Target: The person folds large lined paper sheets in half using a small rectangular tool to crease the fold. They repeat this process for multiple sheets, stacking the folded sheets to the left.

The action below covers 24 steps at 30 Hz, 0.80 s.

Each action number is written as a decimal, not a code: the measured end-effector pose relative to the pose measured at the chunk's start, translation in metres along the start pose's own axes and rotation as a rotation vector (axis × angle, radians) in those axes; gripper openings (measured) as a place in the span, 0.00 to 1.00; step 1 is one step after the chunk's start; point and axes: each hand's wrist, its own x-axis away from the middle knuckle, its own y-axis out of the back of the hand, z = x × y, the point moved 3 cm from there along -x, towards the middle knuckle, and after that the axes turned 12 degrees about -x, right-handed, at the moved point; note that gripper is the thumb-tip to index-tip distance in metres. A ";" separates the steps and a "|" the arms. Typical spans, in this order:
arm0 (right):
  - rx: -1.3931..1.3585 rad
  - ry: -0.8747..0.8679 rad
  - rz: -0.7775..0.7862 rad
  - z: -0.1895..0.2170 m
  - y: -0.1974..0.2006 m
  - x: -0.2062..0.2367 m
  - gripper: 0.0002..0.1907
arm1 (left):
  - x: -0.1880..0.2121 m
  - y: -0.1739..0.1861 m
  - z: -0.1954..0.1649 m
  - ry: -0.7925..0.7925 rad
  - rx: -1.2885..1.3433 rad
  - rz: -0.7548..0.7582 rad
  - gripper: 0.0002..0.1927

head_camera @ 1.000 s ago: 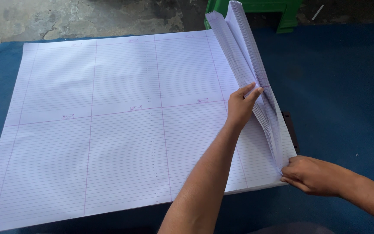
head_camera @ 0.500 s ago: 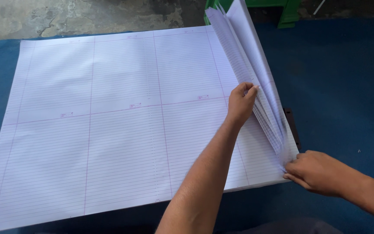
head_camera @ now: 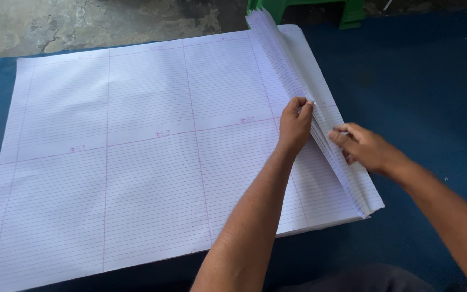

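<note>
Ruled paper sheets (head_camera: pixel 152 151) lie stacked on blue cloth (head_camera: pixel 428 97), left hand (head_camera: pixel 295 125) pinching the lifted edges, right hand (head_camera: pixel 366 147) fingers loosely together against them

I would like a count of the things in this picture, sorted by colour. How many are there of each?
White: 1, the stack of ruled sheets, which the left hand and right hand touch at its lifted edge.
Blue: 1, the cloth beneath.
Green: 1, the stool.
Total: 3.

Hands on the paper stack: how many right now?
2. The left hand pinches the lifted sheets near their middle; the right hand touches their edge from the right. None seem hidden.
</note>
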 end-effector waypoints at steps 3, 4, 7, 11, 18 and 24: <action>-0.096 0.003 -0.010 -0.011 0.000 -0.010 0.46 | 0.003 -0.001 -0.006 -0.077 0.013 -0.044 0.27; -0.085 -0.021 -0.018 -0.013 0.000 -0.010 0.46 | 0.004 -0.001 -0.008 -0.112 0.032 -0.063 0.35; -0.071 0.027 -0.053 -0.013 0.006 -0.006 0.44 | 0.003 -0.005 -0.006 0.080 0.036 -0.039 0.45; -0.123 -0.097 -0.099 -0.017 0.013 0.001 0.43 | -0.001 -0.011 -0.004 0.013 0.067 0.011 0.44; -0.289 -0.068 -0.027 -0.045 0.017 -0.001 0.43 | 0.059 -0.035 -0.019 -0.394 -0.459 0.271 0.37; -0.319 -0.133 -0.048 -0.046 0.016 0.014 0.43 | 0.171 -0.019 -0.048 -0.576 -1.162 0.554 0.68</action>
